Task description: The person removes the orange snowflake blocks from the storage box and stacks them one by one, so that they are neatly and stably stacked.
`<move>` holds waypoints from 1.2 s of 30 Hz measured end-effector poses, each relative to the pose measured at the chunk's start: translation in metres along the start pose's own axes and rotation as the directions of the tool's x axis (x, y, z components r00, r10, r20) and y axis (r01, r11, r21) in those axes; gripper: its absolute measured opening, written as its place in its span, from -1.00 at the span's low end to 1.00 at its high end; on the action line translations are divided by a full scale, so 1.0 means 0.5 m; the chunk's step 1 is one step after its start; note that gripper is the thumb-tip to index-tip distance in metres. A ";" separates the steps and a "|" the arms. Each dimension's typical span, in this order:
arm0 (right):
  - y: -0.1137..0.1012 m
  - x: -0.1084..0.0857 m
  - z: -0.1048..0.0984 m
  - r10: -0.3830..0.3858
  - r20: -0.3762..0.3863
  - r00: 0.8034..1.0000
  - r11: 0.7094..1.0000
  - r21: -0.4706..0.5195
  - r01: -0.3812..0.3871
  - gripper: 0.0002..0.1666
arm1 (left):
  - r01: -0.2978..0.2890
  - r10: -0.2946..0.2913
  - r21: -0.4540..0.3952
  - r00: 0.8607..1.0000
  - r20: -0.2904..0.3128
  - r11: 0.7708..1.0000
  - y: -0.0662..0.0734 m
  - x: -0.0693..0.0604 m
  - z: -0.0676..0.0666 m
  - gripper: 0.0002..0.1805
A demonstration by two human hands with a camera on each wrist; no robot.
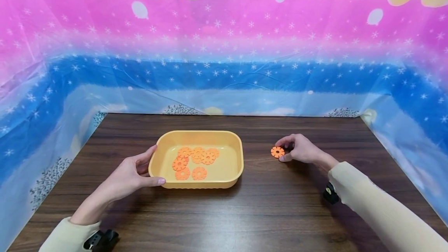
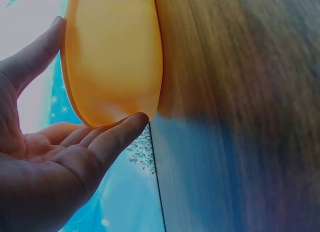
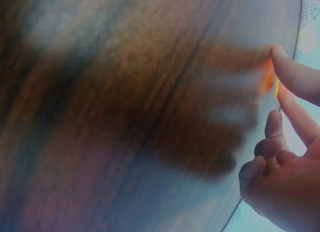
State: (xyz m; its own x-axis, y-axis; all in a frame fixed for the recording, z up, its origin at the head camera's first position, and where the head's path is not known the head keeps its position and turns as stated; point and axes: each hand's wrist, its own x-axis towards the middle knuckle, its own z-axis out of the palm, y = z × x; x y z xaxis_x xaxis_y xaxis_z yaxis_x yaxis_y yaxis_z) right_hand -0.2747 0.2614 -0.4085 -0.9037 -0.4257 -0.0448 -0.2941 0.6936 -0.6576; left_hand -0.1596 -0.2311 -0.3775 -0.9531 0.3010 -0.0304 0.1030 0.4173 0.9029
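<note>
A yellow plastic basin stands left of the middle of the table. My left hand grips its left end, thumb on the near corner of the rim and fingers along the outer wall. The left wrist view shows the basin's side between thumb and fingers of that hand. Inside lie several orange notched plastic discs, some overlapping. To the right of the basin, my right hand pinches one orange notched disc between thumb and fingers. In the right wrist view this disc shows only edge-on.
Everything is on a dark brown wood-grain table. A pink and blue patterned cloth hangs behind the table and along both sides. Black wrist cameras are strapped at both sleeves.
</note>
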 end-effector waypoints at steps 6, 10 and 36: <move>0.003 0.003 -0.001 0.003 0.009 1.000 1.000 -0.004 -0.002 -0.53 | 0.003 -0.003 -0.003 1.000 -0.002 1.000 -0.002 -0.001 0.000 0.10; 0.005 0.003 -0.002 0.006 0.011 1.000 1.000 -0.004 -0.006 -0.52 | 0.005 -0.005 -0.003 1.000 -0.002 1.000 -0.002 0.000 0.000 0.09; 0.018 0.002 -0.013 -0.026 0.022 0.999 1.000 -0.004 0.026 -0.57 | 0.006 -0.006 0.011 1.000 -0.011 1.000 -0.002 -0.001 0.002 0.10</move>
State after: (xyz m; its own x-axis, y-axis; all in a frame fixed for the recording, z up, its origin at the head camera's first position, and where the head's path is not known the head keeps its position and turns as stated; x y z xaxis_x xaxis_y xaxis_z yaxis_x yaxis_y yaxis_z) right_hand -0.2803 0.2711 -0.4095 -0.8887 -0.4563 -0.0445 -0.3188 0.6848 -0.6553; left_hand -0.1590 -0.2309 -0.3785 -0.9567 0.2893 -0.0312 0.1002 0.4282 0.8981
